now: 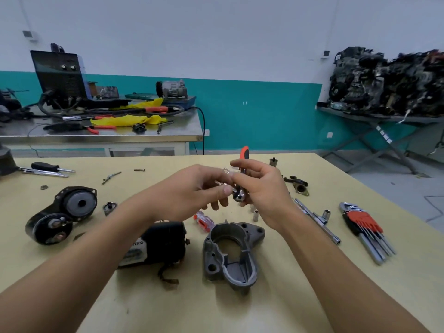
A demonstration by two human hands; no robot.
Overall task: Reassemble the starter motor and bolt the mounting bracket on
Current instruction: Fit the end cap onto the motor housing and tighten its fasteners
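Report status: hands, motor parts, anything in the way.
Right hand holds ratchet, left hand pinches its head. Housing and motor body apart on table. Sockets, screwdriver lie nearby.

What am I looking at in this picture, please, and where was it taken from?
There is no robot here. It is a single picture from a wide-angle camera worn on a person's head, looking forward and down at their two bare hands over a yellow worktable.

The right hand grips a ratchet wrench with a red and black handle. The left hand pinches a small chrome piece at the ratchet's head. It may be a socket, but it is too hidden to be sure.

On the table lie starter motor parts: a black motor body, a grey cast housing and, further left, a black end assembly. To the right lie a hex key set and a chrome T-bar wrench.
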